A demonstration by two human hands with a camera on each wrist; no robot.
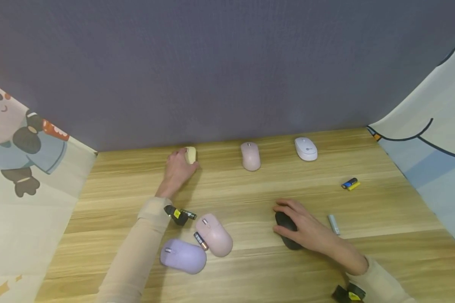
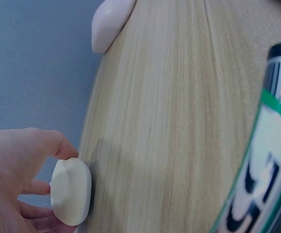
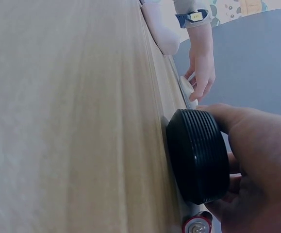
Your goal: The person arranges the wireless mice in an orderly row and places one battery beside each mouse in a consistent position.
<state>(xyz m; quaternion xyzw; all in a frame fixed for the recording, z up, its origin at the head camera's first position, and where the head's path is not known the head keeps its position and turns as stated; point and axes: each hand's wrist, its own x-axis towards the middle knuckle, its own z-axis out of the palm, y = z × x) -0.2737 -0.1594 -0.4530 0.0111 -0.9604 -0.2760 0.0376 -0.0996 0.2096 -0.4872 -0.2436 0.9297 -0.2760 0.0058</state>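
Note:
At the back left of the table, my left hand [image 1: 177,170] holds a pale yellow computer mouse [image 1: 191,155] between thumb and fingers. The left wrist view shows this mouse [image 2: 71,194] tipped by the camera angle, the thumb on its near end and fingers along its far side. My right hand [image 1: 305,227] grips a black computer mouse [image 1: 289,237] on the table, right of centre. In the right wrist view, ridges run along the side of the black mouse [image 3: 198,158]; the palm hides part of it.
Pink mice [image 1: 251,156] [image 1: 217,237], a purple mouse [image 1: 183,256] and a white mouse [image 1: 306,149] sit around the table. Loose batteries lie near the left wrist [image 1: 188,214], beside the nearer pink mouse [image 1: 201,241], and at right [image 1: 349,183] [image 1: 333,224]. A dark partition [image 1: 227,75] stands behind.

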